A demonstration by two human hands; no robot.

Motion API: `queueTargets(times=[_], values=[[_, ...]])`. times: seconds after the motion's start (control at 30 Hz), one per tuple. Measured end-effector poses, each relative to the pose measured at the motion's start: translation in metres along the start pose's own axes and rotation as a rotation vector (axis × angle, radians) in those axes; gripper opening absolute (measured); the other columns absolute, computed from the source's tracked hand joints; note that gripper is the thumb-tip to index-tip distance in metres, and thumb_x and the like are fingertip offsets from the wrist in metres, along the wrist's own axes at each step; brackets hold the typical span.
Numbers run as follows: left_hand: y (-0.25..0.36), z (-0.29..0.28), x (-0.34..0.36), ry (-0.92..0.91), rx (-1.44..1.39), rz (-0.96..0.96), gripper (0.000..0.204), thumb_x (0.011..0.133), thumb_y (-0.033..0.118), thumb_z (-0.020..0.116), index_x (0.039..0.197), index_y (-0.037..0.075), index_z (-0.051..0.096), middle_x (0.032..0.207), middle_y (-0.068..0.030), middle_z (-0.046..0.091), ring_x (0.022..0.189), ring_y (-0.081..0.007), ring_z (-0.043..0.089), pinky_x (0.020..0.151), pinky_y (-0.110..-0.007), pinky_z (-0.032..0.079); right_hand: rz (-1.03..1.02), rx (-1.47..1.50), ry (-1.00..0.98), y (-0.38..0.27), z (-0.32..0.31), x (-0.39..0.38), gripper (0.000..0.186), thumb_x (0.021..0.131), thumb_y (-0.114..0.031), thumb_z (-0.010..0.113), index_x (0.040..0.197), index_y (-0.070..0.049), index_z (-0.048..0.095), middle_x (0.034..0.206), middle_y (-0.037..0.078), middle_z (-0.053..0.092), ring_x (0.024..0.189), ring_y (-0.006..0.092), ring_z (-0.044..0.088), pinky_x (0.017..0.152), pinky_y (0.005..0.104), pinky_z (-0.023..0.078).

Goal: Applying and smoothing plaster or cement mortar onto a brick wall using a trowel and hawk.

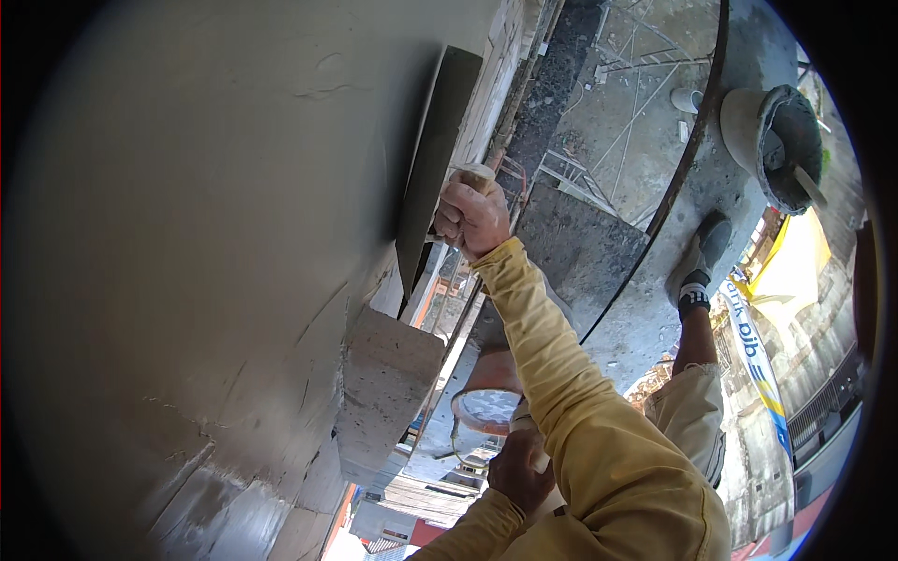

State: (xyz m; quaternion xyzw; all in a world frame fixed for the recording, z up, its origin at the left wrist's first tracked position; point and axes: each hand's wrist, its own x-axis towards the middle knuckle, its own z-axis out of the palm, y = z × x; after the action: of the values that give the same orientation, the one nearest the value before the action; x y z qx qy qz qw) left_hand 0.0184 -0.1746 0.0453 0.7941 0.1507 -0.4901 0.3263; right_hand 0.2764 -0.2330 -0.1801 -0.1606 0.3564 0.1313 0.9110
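My right hand [474, 217] is closed round the pale handle of a long plastering trowel [436, 164]. The trowel's long dark blade stands edge-on against a smooth grey plastered wall [234, 187], near the wall's right edge. Lower down, my left hand [521, 475] is closed beside my right sleeve. A pale piece shows by its fingers, but I cannot make out what it is. Mortar clings to the fingers of my right hand. Cracks and a rougher, shiny patch [220, 519] mark the lower part of the wall.
A mortar-crusted bucket [744, 131] with a stick-like handle inside stands on the grey platform [636, 309], near my shoe [714, 241]. Another round bucket [488, 369] sits below my right arm. Beyond the platform's edge, scaffold frames [575, 178] stand far below. A banner [748, 337] hangs at right.
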Motion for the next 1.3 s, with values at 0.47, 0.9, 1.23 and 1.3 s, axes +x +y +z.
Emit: queueTargets(times=[0.47,0.9,1.23,1.3], values=[[0.012,-0.004,0.004,-0.064,0.0,-0.061,0.057,0.079,0.042,0.075,0.117,0.005,0.055,0.106,-0.0187,0.061,0.097,-0.0381,0.063,0.08,-0.048,0.053,0.503,0.469,0.271,0.109,-0.099,0.048,0.023,0.085,-0.016,0.062,0.073,-0.02,0.043,0.054,-0.006,0.043,0.041,0.0105,0.043,0.042,0.0308,0.042],[0.007,0.012,0.004,0.085,0.035,0.099,0.044,0.082,0.038,0.074,0.107,0.003,0.064,0.107,-0.0179,0.065,0.097,-0.0353,0.065,0.083,-0.044,0.054,0.229,0.331,-0.027,-0.056,-0.073,0.121,0.024,0.085,-0.016,0.061,0.069,-0.021,0.044,0.052,-0.008,0.043,0.04,0.01,0.042,0.044,0.0313,0.04],[-0.001,0.019,0.006,0.115,0.197,0.152,0.046,0.08,0.04,0.075,0.108,0.004,0.066,0.108,-0.0177,0.067,0.1,-0.0349,0.066,0.085,-0.044,0.054,-0.026,0.104,-0.124,-0.196,0.072,0.059,0.019,0.086,-0.015,0.061,0.077,-0.017,0.044,0.057,-0.004,0.04,0.042,0.0117,0.04,0.045,0.0316,0.04],[0.004,0.022,0.007,0.108,0.215,0.153,0.052,0.083,0.048,0.07,0.108,0.003,0.067,0.109,-0.0193,0.068,0.101,-0.0362,0.066,0.085,-0.046,0.054,-0.088,0.069,-0.13,-0.222,0.105,0.03,0.017,0.086,-0.015,0.062,0.079,-0.015,0.046,0.058,-0.003,0.04,0.042,0.0115,0.039,0.046,0.032,0.04]])
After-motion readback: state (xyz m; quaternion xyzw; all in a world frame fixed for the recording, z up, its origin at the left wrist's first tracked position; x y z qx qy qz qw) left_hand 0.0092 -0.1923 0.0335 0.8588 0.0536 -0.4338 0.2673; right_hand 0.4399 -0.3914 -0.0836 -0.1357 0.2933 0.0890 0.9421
